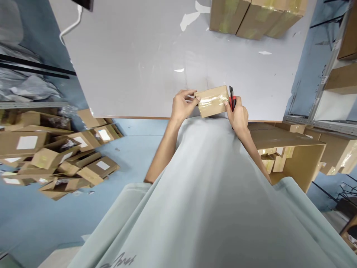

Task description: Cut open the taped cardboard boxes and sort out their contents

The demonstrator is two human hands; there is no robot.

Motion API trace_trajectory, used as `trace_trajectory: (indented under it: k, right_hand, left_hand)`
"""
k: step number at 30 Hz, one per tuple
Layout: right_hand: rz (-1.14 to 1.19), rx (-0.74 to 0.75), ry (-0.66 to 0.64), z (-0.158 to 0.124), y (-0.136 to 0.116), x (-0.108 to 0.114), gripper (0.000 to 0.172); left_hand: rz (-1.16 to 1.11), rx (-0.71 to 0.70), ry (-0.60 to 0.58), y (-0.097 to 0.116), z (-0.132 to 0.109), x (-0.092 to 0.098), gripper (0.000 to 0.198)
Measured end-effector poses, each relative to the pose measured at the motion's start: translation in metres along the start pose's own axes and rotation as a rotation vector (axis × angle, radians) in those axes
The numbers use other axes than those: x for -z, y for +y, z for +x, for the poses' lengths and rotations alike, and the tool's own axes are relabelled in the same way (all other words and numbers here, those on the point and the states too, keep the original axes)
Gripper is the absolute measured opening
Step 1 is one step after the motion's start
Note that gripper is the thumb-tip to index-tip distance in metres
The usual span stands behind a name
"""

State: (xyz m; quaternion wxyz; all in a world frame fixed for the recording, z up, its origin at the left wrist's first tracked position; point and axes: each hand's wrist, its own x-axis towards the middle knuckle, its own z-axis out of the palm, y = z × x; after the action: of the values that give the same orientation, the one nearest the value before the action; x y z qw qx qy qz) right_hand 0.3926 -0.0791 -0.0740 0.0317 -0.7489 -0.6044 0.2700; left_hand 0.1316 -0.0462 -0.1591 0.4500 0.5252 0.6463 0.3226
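A small brown cardboard box (213, 100), sealed with clear tape, lies at the near edge of the white table (134, 59). My left hand (182, 104) grips the box's left end with the fingers curled over it. My right hand (238, 115) is closed on a red and black utility knife (232, 97), held against the box's right end with the blade end pointing away from me. My pale green shirt fills the lower middle of the view and hides my lower arms in part.
Larger taped cardboard boxes (256, 16) stand at the table's far right. A heap of flattened and labelled cartons (55, 152) lies on the blue floor at the left. An open brown carton (290, 149) stands at the right, below metal shelving (331, 82). A white cable (69, 26) hangs at the table's far left.
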Motion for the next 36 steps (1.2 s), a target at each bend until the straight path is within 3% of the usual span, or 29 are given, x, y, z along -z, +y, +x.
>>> trace_trajectory:
  k: [2, 5, 9, 15, 22, 29, 36]
  right_hand:
    - [-0.013, 0.037, -0.027, -0.014, -0.012, 0.014, 0.049]
    - [-0.088, 0.159, -0.174, -0.035, -0.040, 0.031, 0.044]
    - [-0.215, 0.238, -0.349, -0.048, -0.076, 0.032, 0.039]
    - [-0.305, 0.130, -0.361, -0.047, -0.101, 0.018, 0.042]
    - [-0.397, 0.035, -0.383, -0.053, -0.128, 0.022, 0.043]
    - [-0.425, -0.005, -0.384, -0.052, -0.143, 0.030, 0.044]
    - [-0.473, -0.039, -0.406, -0.038, -0.159, 0.021, 0.039]
  left_hand:
    - [0.007, -0.033, -0.047, -0.002, 0.007, 0.004, 0.045]
    - [-0.017, -0.061, -0.094, -0.007, 0.012, 0.007, 0.046]
    - [-0.034, -0.089, -0.138, -0.011, 0.016, 0.007, 0.047]
    - [-0.044, -0.099, -0.159, -0.004, 0.019, 0.008, 0.037]
    - [-0.079, -0.085, -0.113, 0.000, 0.017, 0.001, 0.027]
    - [-0.068, -0.087, -0.150, 0.001, 0.017, 0.001, 0.029]
    - [-0.081, -0.082, -0.145, 0.002, 0.014, -0.002, 0.027]
